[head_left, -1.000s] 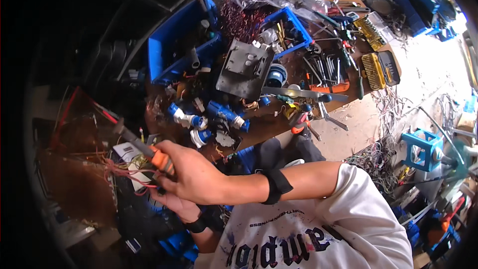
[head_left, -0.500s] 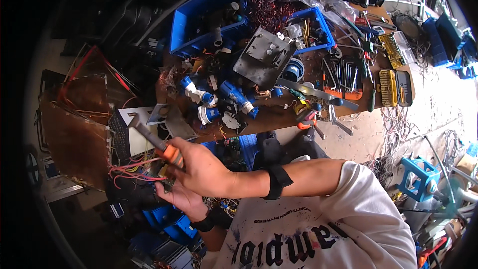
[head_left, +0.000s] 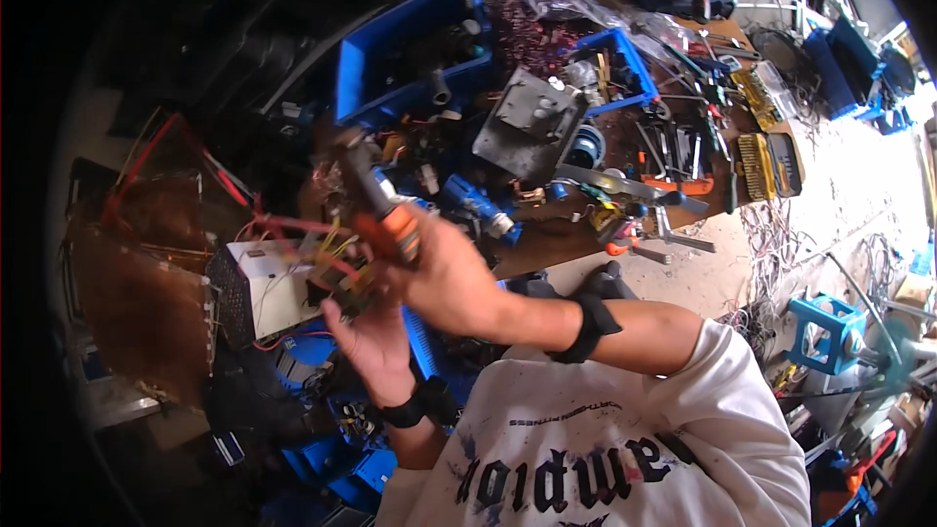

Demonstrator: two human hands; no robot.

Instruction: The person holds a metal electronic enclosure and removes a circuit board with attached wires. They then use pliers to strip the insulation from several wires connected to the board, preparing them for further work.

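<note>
My right hand (head_left: 454,278) is wrapped round the orange-and-black handle of a hammer (head_left: 363,174), its head raised toward the bench and blurred. Just below it, my left hand (head_left: 376,351) has its thumb stretched out and its fingers partly hidden behind the right hand. At those fingers is a small circuit board (head_left: 344,281) with red, pink and yellow wires (head_left: 293,226) trailing left; it appears held there, though the grip itself is hidden. Behind the wires stands a white metal box (head_left: 262,278) with a perforated side.
The cluttered bench holds blue-and-white industrial plugs (head_left: 478,205), a dark metal plate (head_left: 527,127), a large blue bin (head_left: 366,63), a smaller blue bin (head_left: 639,68) and hex keys (head_left: 678,151). A brown panel (head_left: 146,303) stands left. A blue stool (head_left: 825,332) is at right.
Both hands have moved up and to the right, toward the bench, carrying the hammer and the wired circuit board. More of the white box shows now. The view has shifted slightly.
</note>
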